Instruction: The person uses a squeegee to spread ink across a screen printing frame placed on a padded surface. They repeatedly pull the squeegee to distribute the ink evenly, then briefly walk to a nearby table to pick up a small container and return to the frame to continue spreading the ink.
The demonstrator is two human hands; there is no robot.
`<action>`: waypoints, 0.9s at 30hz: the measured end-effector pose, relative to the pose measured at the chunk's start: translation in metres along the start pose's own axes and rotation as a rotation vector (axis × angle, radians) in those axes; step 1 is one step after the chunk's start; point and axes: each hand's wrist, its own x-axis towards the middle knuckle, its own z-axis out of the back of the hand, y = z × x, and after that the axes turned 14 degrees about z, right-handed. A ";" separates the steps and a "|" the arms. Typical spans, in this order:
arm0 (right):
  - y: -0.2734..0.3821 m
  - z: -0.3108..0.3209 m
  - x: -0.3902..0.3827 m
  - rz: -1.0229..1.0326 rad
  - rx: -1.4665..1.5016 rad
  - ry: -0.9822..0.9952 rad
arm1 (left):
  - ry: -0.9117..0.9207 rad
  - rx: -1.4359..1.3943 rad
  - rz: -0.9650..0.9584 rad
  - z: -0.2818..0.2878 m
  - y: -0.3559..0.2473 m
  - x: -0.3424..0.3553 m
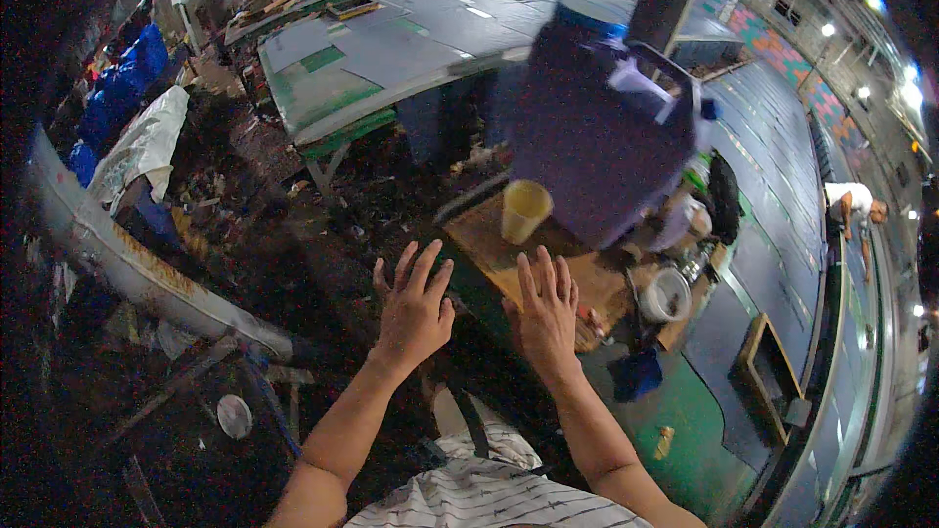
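Both of my arms reach forward. My left hand (415, 303) is open over the dark floor, its fingers spread and nothing in it. Beside it, my right hand (546, 311) is also open and holds nothing, its fingers stretched toward a yellowish cup (526, 213). The cup stands upright on a brown wooden board (477, 235), a short way beyond my right fingertips. Just behind the cup rises a large dark purple-blue container (597, 137) with a blue top and a pale cloth or strip at its side.
A white round tub (666, 295) and cluttered bags stand right of the board. A wooden frame (768, 376) lies on the long right table (704, 411). Another long table (430, 24) spans the back. A rusty curved metal edge (147, 254) is at left; a person (856, 205) stands far right.
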 end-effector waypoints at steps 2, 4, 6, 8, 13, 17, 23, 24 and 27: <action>0.011 -0.025 0.048 0.004 -0.006 0.029 | -0.001 0.000 0.022 -0.007 0.038 0.033; 0.016 -0.055 0.098 0.025 -0.020 0.023 | -0.006 0.010 0.030 -0.011 0.074 0.076; 0.017 -0.089 0.149 0.062 -0.040 -0.001 | 0.007 0.014 0.021 -0.016 0.106 0.118; 0.025 -0.110 0.204 0.030 -0.087 0.059 | 0.010 0.023 -0.002 -0.018 0.142 0.168; 0.039 -0.143 0.323 0.002 -0.010 0.039 | -0.002 0.052 -0.030 -0.027 0.217 0.266; 0.050 -0.177 0.404 0.013 -0.018 0.037 | 0.002 0.054 0.005 -0.027 0.274 0.324; 0.087 -0.249 0.510 0.029 0.057 0.029 | -0.023 0.025 0.034 -0.026 0.381 0.400; 0.096 -0.263 0.530 0.031 0.071 0.015 | 0.008 0.017 0.079 -0.023 0.400 0.414; 0.129 -0.295 0.593 0.010 0.065 0.043 | 0.001 0.030 0.062 -0.016 0.466 0.455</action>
